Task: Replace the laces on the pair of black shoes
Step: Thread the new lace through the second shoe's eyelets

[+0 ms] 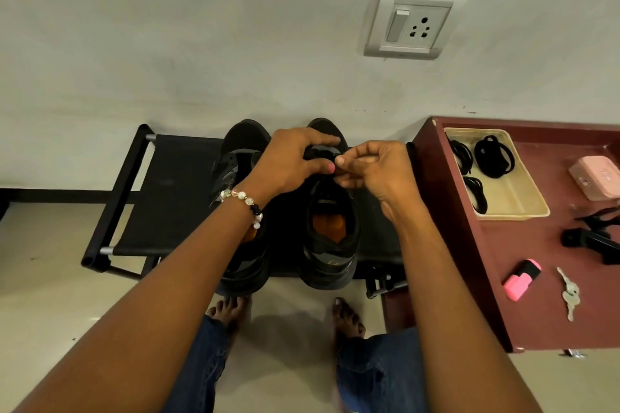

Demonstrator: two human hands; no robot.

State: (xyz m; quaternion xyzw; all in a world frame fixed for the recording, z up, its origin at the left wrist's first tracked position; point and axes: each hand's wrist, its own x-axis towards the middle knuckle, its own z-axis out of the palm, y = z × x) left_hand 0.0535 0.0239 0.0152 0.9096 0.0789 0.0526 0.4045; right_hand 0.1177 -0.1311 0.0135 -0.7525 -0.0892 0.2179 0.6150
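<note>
On the black rack (167,198), the right shoe (330,238) sits heel-near. The left hand (288,161) clasps its forefoot to steady it; the right hand (372,168) pinches something dark there, likely lace. Spare laces (493,156) wait in the tray (523,201).

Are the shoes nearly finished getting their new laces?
Not yet. Both hands are busy at the front of the right shoe: the left hand holds it and the right hand pinches something small there. The left shoe waits untouched. Coiled black laces still lie in the tray.
</note>
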